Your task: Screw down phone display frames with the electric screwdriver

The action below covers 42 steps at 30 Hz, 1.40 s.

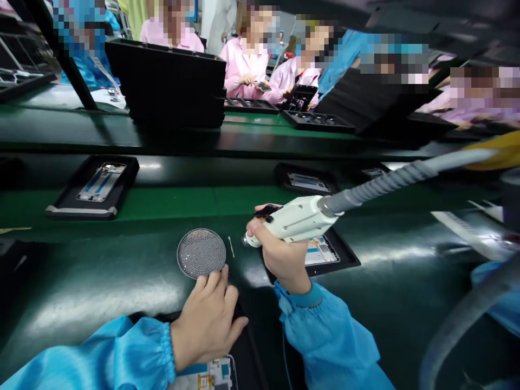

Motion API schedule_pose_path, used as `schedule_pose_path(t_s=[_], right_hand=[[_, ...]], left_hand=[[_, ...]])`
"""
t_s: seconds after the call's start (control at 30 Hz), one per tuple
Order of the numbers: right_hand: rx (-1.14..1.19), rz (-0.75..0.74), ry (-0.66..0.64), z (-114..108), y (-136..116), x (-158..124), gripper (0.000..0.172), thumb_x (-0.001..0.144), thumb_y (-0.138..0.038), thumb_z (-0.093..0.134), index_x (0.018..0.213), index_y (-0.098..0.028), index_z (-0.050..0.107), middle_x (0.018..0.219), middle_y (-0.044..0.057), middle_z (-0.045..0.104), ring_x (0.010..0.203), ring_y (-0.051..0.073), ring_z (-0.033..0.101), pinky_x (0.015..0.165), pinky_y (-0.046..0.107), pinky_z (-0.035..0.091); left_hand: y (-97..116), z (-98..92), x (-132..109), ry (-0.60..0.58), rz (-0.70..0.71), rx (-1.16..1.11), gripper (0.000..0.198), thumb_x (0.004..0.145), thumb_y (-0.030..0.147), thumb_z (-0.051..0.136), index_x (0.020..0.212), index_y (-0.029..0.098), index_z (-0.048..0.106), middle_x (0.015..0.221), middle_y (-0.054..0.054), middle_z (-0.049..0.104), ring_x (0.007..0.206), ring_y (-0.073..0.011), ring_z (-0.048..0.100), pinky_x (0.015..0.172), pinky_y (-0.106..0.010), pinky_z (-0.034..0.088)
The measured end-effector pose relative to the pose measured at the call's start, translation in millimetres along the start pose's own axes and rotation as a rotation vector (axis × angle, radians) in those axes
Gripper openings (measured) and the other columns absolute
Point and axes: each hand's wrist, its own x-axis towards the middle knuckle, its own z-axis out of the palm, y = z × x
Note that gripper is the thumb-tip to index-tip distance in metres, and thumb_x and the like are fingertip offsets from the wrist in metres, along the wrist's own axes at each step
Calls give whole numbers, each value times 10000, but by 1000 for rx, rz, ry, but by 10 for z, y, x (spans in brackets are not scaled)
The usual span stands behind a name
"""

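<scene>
My right hand (280, 252) is wrapped round a white electric screwdriver (298, 216), with its tip pointing left and a grey ribbed hose at its back end. My left hand (211, 317) touches the near rim of a round, perforated metal plate (195, 246) with its fingertips, thumb held apart. Small bright bits dot the plate; they are too small to name. A thin white swab (231, 246) lies between plate and screwdriver. Below my left hand is a phone frame (207, 379) in a black tray, partly hidden. Another phone frame (323, 252) sits behind my right wrist.
On the green bench, black trays with phone frames stand at the left (93, 184) and the back (309, 181). A tall stack of black trays (170, 81) rises beyond. Several people in pink work opposite. A grey hose (450, 319) curves at the right.
</scene>
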Motion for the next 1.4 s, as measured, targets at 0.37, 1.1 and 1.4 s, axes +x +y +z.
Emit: schedule_pose_path(t_s=[0.37, 1.1, 1.4], right_hand=[[-30, 2, -11, -30, -4, 7, 239, 692, -254, 725, 900, -193, 624, 625, -31, 591, 647, 175, 635, 642, 365, 537], [103, 57, -265, 619, 86, -26, 204, 723, -196, 702, 907, -217, 617, 713, -27, 606, 659, 143, 604, 693, 377, 530], [78, 149, -341, 821, 293, -159, 222, 736, -242, 709, 926, -224, 594, 711, -37, 584, 652, 130, 587, 686, 362, 532]], left_hand=[[-208, -260, -102, 114, 84, -89, 240, 970, 77, 360, 965, 121, 595, 1066, -143, 674, 902, -252, 545, 758, -404, 500], [-439, -130, -1001, 296, 170, 216, 506, 967, 535, 531, 1192, 108, 684, 1248, -142, 679, 1259, -364, 539, 1127, -500, 312], [-436, 19, -1036, 320, 229, 23, 89, 947, 267, 627, 1002, 226, 684, 1054, 43, 750, 1004, -152, 654, 988, -277, 465]])
